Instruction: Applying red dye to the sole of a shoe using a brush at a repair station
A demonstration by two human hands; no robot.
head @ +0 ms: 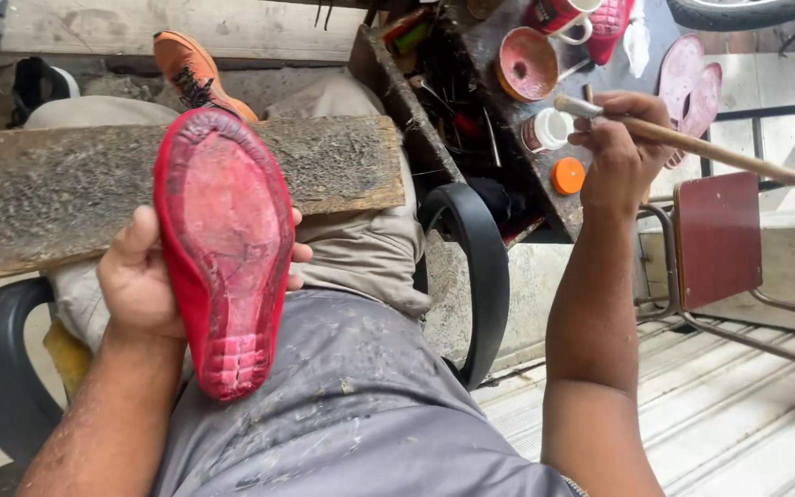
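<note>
Left hand (pixel 140 281): near left, wrapped around a red shoe (pixel 224 248), sole up, resting over the lap against a worn wooden board (pixel 48 189).
Right hand (pixel 620 152): farther right, closed on a wooden-handled brush (pixel 692 143), its tip over a small open jar (pixel 545 131).
Step in hand: seemingly loading the brush at the jar.
Next move calls for: carrying the brush left and near to the sole, the shoe held steady.
Far: cluttered tool tray (pixel 471 83), orange lid (pixel 568 175).
</note>
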